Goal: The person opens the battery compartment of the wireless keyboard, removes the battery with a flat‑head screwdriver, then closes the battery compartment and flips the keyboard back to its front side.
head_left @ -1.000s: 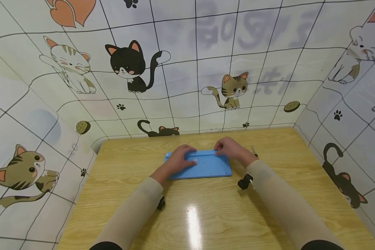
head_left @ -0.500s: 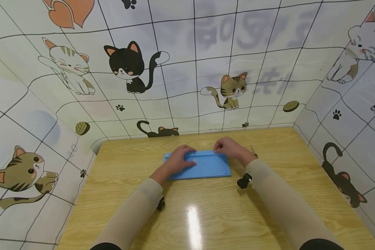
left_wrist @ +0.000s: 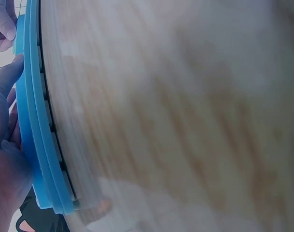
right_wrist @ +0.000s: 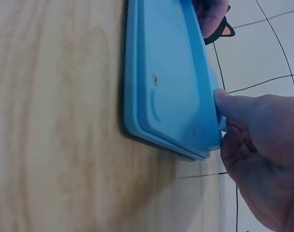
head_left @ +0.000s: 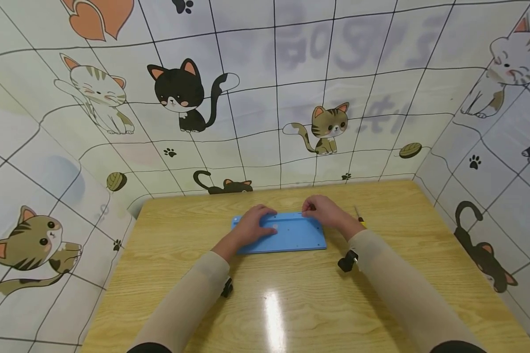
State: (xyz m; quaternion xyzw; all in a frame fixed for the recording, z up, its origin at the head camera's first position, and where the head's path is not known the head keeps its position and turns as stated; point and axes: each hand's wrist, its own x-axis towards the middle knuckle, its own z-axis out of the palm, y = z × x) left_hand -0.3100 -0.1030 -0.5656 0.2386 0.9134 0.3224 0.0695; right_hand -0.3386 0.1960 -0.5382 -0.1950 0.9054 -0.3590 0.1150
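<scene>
A light-blue keyboard (head_left: 296, 235) lies face down on the table, its back with small screw holes upward; keycaps show along its underside in the left wrist view. My left hand (head_left: 251, 225) holds its left part, thumb on the back and fingers at the far edge. At the far edge towards the right end, my right hand (head_left: 327, 211) pinches the keyboard's raised rim with thumb and curled forefinger. In the right wrist view a small blue piece (right_wrist: 222, 123) shows by those fingertips. Whether anything else sits between them is hidden.
A screwdriver (head_left: 359, 217) with a yellow and black handle lies beyond my right forearm, partly covered by it. The wooden table (head_left: 181, 235) meets a cat-patterned wall covering (head_left: 256, 122) at the back and sides.
Both hands and the keyboard stay almost in place. My right forearm and wrist shift slightly, and more of the screwdriver's handle shows beside it.
</scene>
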